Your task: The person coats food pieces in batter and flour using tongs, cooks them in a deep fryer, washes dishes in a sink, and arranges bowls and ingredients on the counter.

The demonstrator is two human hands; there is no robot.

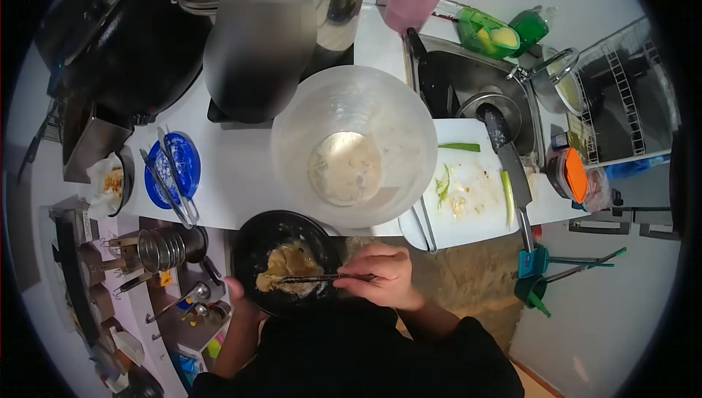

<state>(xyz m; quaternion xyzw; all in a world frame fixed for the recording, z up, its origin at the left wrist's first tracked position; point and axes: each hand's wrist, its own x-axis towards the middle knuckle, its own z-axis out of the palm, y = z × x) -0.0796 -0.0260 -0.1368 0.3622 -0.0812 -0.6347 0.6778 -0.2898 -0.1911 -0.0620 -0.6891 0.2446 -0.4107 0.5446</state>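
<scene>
A black bowl [251, 252] is held close to the body, just off the counter's front edge. Inside it lies a lump of light brown, wet-looking food [291, 263]. My left hand [243, 300] grips the bowl at its lower left rim, with the thumb showing outside and the other fingers hidden below. In my right hand [380, 275] is a pair of dark chopsticks [314, 279], pinched between the fingers, their tips in the food. Right behind the bowl stands a large translucent tub [406, 131] with whitish residue on its bottom.
On the right, a white cutting board [475, 208] bears green scraps, beside a knife [518, 171] and the sink [468, 69]. A blue plate [191, 171] with tongs [170, 171] lies left. Big pots [146, 47] stand behind; shelves with utensils are below left.
</scene>
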